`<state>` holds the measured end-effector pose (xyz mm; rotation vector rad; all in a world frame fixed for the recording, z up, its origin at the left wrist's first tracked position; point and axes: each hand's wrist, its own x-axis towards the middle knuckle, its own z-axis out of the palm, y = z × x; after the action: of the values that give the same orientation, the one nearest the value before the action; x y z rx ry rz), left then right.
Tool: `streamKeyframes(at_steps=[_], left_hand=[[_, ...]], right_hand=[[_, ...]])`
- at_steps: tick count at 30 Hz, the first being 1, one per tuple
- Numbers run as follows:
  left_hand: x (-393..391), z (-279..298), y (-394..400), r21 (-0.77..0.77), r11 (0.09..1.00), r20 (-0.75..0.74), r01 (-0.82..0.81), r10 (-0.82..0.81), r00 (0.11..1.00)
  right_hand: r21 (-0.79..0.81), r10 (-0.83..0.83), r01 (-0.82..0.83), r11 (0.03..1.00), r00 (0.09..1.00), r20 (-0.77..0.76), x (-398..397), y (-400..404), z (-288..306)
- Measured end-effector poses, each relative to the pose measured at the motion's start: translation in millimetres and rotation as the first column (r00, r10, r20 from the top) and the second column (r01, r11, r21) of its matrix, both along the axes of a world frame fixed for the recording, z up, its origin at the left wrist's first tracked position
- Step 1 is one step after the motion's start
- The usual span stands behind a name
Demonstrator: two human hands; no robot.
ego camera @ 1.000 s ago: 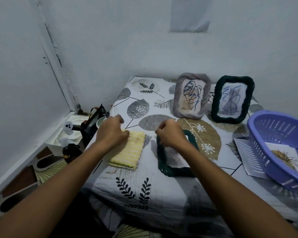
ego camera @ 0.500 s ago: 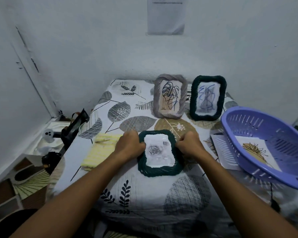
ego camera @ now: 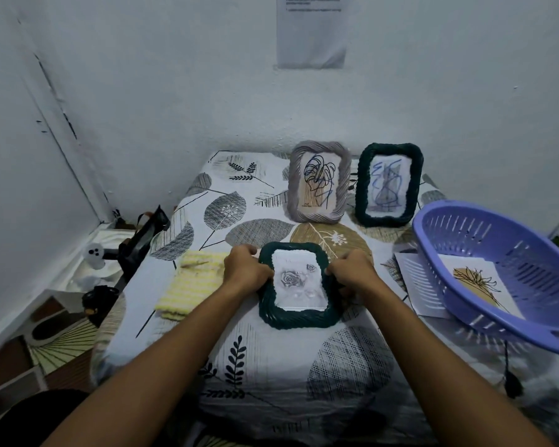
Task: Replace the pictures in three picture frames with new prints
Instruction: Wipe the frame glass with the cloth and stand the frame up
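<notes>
The print on the wall paper [ego camera: 311, 30] is too small to read.

Ropy woven frames, glossy plastic, soft cloth.
Twisted-weave dark green frame [ego camera: 293, 317] with shiny glazing; smooth slotted lilac plastic basket [ego camera: 497, 240]; fuzzy yellow cloth [ego camera: 188, 285]; matt printed tablecloth [ego camera: 271, 366].

Both bare forearms reach forward from the bottom edge, converging slightly. The left hand [ego camera: 245, 271] and right hand [ego camera: 352, 271] sit level, knuckles up, fingers curled, each gripping 1 side of the frame [ego camera: 296, 319] lying between them.
</notes>
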<state>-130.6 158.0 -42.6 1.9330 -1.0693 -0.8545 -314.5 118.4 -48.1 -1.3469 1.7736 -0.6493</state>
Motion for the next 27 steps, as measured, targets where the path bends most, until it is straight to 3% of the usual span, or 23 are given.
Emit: streamKeyframes(at_steps=[3, 8, 11, 14, 19, 27], left_hand=[[6, 3, -2, 0.035, 0.996, -0.435, -0.083, 0.09, 0.896], [8, 10, -3, 0.104, 0.994, -0.587, 0.032, 0.035, 0.809], [7, 16, -3, 0.079, 0.994, -0.611, 0.078, -0.014, 0.791], [8, 25, 0, 0.005, 0.996, -0.594, 0.092, -0.071, 0.802], [17, 45, -1, -0.112, 0.99, -0.48, 0.089, -0.132, 0.867], [29, 65, -6, -0.206, 0.929, -0.372, 0.308, -0.366, 0.853]], right_hand=[[0.069, -0.022, 0.014, 0.998, 0.993, 0.112, -2, 2, 7], [0.152, -0.025, -0.001, 0.988, 0.985, 0.171, -4, 8, 21], [0.156, -0.031, 0.003, 0.988, 0.984, 0.173, -2, 12, 23], [0.151, -0.038, -0.004, 0.989, 0.962, 0.271, -2, 16, 27], [0.1, -0.02, -0.045, 0.994, 0.825, 0.564, -10, 16, 38], [-0.075, 0.142, -0.126, 0.989, 0.68, 0.719, -11, 14, 52]])
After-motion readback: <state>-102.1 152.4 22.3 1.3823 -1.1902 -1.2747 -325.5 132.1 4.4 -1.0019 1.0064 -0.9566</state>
